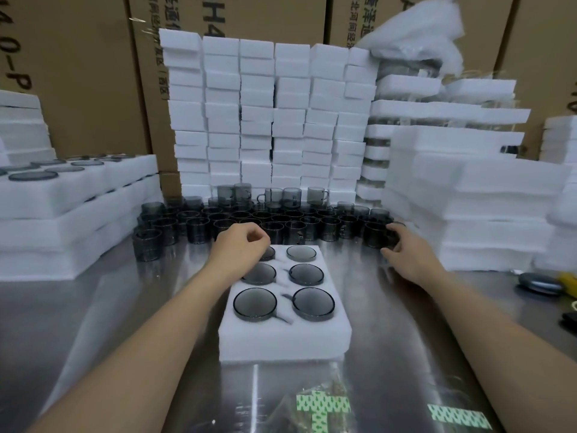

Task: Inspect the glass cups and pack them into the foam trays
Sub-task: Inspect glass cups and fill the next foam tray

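- Fingers (394, 245) of the right hand (406, 254) are curled round a dark glass cup (390, 234) at the right end of the front row of cups (265, 220), thumb low on its near side, other fingers over its far rim.
- Fingers (257, 237) of the left hand (242, 245) are curled loosely inward; whether they hold anything cannot be told. The hand hangs over the far left corner of the tray (285, 335), hiding most of the cup there.
- The tray is a white foam block lying on the table (125, 307), in front of the person, between the two forearms.
- It has six round pockets in two columns, each holding a smoked-glass cup; the five that show plainly sit with flat round faces up, and handle slots run beside the near ones.
- Behind the tray, many loose dark cups stand crowded in rows across the table; a few more stand on top at the back.
- A wall of stacked foam blocks (265, 120) rises behind the cups, with cardboard boxes (78, 73) behind it.
- On the left, filled trays (78, 189) are piled up, cups showing in the top one.
- On the right, more foam stacks (468, 198).
- Green patterned tape (321, 407) marks the near table surface.
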